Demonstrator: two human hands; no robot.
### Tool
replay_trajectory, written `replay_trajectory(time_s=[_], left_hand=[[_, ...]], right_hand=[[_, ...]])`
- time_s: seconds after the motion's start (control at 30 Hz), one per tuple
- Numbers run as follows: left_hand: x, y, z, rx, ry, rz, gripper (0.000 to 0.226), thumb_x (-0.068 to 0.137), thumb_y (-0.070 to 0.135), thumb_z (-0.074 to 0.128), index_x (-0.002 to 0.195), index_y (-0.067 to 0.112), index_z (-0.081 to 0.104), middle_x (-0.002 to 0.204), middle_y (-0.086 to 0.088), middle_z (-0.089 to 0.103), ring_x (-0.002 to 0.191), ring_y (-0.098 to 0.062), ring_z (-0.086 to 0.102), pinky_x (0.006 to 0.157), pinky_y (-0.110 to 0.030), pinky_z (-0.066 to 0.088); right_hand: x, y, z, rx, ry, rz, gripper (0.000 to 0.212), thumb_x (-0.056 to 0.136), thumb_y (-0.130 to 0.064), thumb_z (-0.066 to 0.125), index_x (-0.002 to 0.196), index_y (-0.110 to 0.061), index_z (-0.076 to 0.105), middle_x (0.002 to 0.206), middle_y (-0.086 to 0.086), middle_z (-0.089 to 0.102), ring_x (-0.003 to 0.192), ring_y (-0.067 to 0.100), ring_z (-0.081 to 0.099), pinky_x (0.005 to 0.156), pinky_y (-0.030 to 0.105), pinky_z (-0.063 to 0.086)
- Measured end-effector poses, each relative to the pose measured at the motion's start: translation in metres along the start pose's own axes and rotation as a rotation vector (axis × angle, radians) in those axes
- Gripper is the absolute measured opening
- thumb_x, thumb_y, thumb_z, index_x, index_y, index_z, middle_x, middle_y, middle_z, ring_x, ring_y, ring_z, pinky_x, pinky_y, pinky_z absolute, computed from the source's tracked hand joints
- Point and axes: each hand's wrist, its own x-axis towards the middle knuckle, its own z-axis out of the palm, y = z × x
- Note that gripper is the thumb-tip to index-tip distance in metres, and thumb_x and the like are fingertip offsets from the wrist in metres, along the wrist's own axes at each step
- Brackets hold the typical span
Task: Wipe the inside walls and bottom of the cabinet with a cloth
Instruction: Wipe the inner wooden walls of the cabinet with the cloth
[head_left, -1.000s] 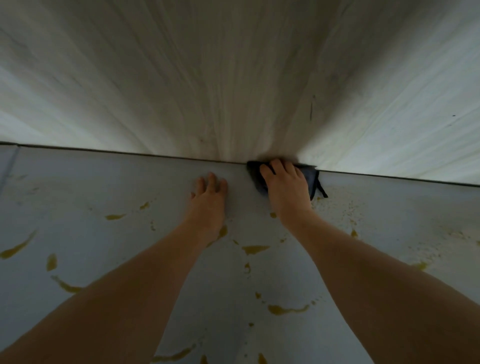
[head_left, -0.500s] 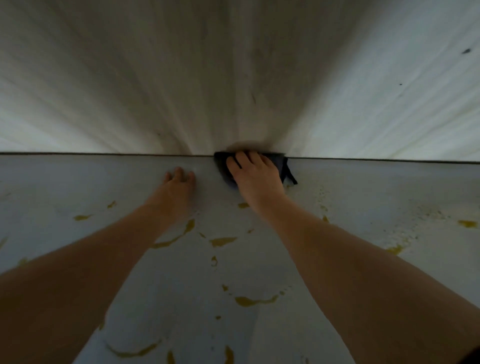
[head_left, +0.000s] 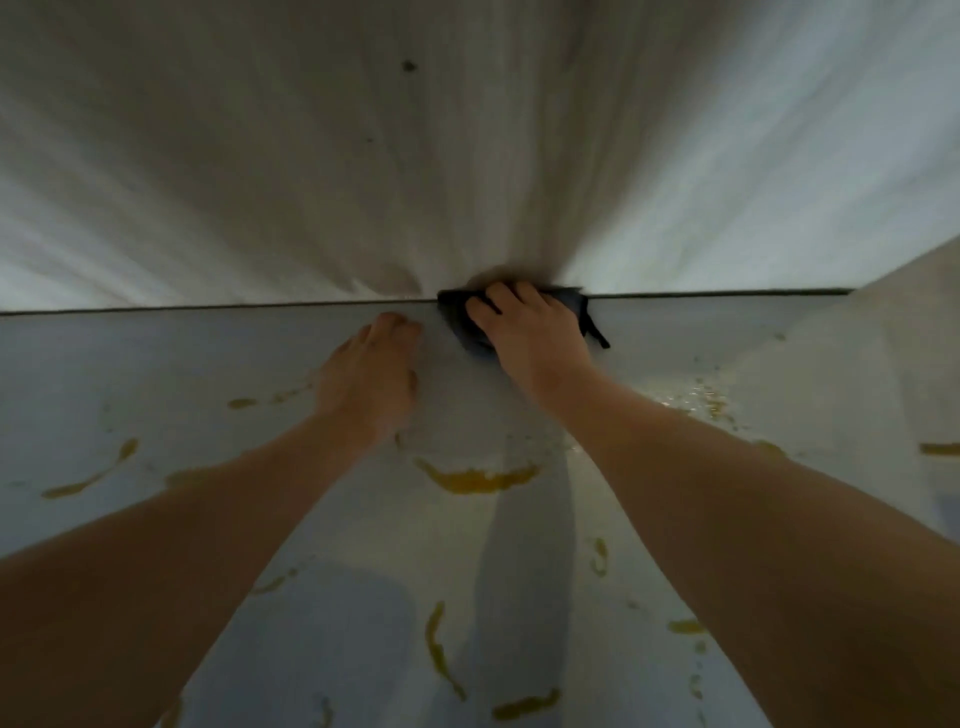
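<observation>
A dark cloth (head_left: 457, 325) lies bunched in the seam where the pale cabinet bottom (head_left: 156, 374) meets the back wall (head_left: 311, 182). My right hand (head_left: 530, 332) lies on top of it. Its bent fingers grip the cloth and press it into the corner, and a loose end sticks out to the right. My left hand (head_left: 371, 374) rests palm-down on the bottom just left of the cloth and holds nothing.
Yellow-brown smears (head_left: 478, 480) are scattered over the bottom, between and beside my forearms. A wet, speckled patch (head_left: 696, 400) glistens to the right of my right wrist. The right side wall (head_left: 909, 338) rises at the far right.
The view has shifted, and the right side wall now shows. Both hands stay at the back seam, and my right fingers bend more over the cloth.
</observation>
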Motion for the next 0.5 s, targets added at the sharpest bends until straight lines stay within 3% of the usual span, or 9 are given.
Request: replay_trajectory(time_s=[0.1,0.17,0.23,0.33,0.5], left_hand=[[0.005,0.057,0.016,-0.062,0.010,0.119,0.061,0.090,0.011,0.045,0.148,0.020,0.026,0.151,0.000,0.025,0.135,-0.023,0.030,0.108,-0.031,0.028],[0.008,0.087,0.027,-0.096,-0.061,0.151,0.066,0.092,0.009,0.044,0.151,0.021,0.017,0.156,-0.001,0.015,0.141,-0.024,0.018,0.115,-0.033,0.021],[0.008,0.103,0.037,-0.068,-0.154,0.139,0.067,0.095,0.011,0.041,0.152,0.023,0.009,0.159,-0.002,0.002,0.145,-0.027,0.004,0.118,-0.042,0.014],[0.010,0.105,0.040,-0.031,-0.198,0.116,0.066,0.096,0.014,0.041,0.152,0.026,0.006,0.159,-0.002,-0.003,0.145,-0.030,-0.002,0.116,-0.049,0.016],[0.014,0.110,0.036,-0.045,-0.256,0.070,0.063,0.097,0.015,0.040,0.151,0.028,0.011,0.158,-0.002,-0.004,0.145,-0.030,-0.004,0.112,-0.058,0.019]], right_hand=[[-0.026,0.050,-0.015,-0.050,-0.036,0.074,0.029,0.080,-0.022,0.049,0.099,-0.020,0.071,0.092,0.002,0.067,0.079,0.024,0.065,0.057,0.027,0.050],[-0.043,0.080,-0.022,-0.043,-0.186,0.114,0.033,0.091,-0.021,0.051,0.123,-0.020,0.058,0.117,0.004,0.058,0.106,0.027,0.056,0.077,0.034,0.048],[-0.056,0.105,-0.026,-0.029,-0.263,0.134,0.038,0.098,-0.022,0.042,0.136,-0.021,0.042,0.133,0.003,0.044,0.121,0.026,0.042,0.090,0.036,0.040],[-0.062,0.111,-0.026,-0.034,-0.253,0.179,0.037,0.097,-0.020,0.042,0.134,-0.019,0.045,0.131,0.005,0.046,0.120,0.029,0.043,0.091,0.037,0.039],[-0.057,0.100,-0.019,-0.053,-0.178,0.251,0.025,0.083,-0.015,0.064,0.108,-0.013,0.064,0.103,0.009,0.061,0.094,0.033,0.058,0.077,0.040,0.048]])
